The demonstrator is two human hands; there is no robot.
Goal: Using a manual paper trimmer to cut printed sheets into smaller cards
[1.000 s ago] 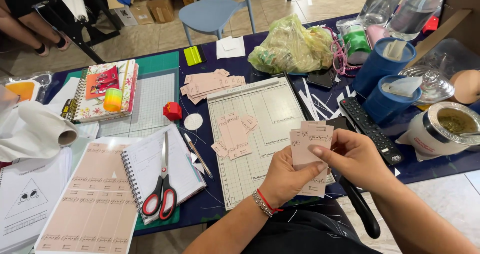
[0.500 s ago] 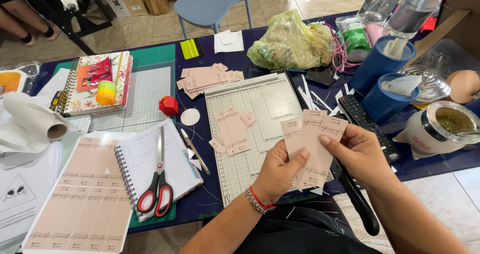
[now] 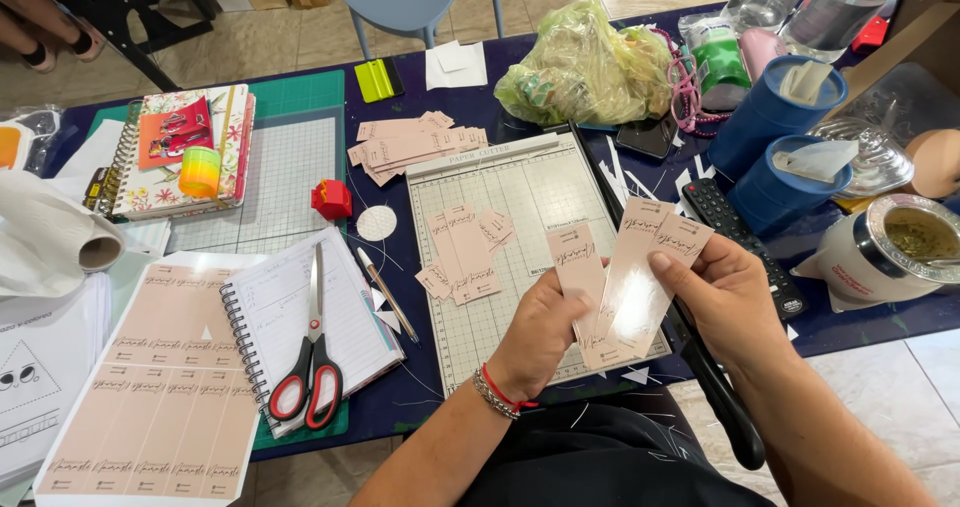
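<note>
Far left we see a paper roll point(image 3: 45, 247) over white sheets, and beside it a pink printed sheet point(image 3: 150, 387) lying flat at the table's near edge. Behind these sits a floral notebook point(image 3: 180, 152) on a green mat point(image 3: 300, 147). Next comes a spiral pad point(image 3: 340, 317) with red-handled scissors point(image 3: 308, 372) on top and a pen point(image 3: 388, 295) just beside. A red block point(image 3: 331, 199) and a white disc point(image 3: 376, 223) lie near the mat's corner. In the middle stands the paper cutter point(image 3: 520, 217), with loose pink slips point(image 3: 465, 252) on its grid and a pile of strips point(image 3: 410, 147) behind it. Our left hand point(image 3: 545, 332) pinches one pink strip point(image 3: 580, 272) between thumb and fingers; our right hand point(image 3: 725, 302) grips two more strips point(image 3: 640, 277), thumb on top, fanned above the cutter's right edge. The hands and strips hide part of the grid. Right of them lie a remote point(image 3: 735, 237), two blue tubs point(image 3: 780, 157) and a white cup point(image 3: 880, 257); a yellow-green bag point(image 3: 585, 67) sits at the back. Against half a second ago, the strips are spread further apart, the left hand's strip now separated from the right hand's pair. The things on the table lie as they did.
</note>
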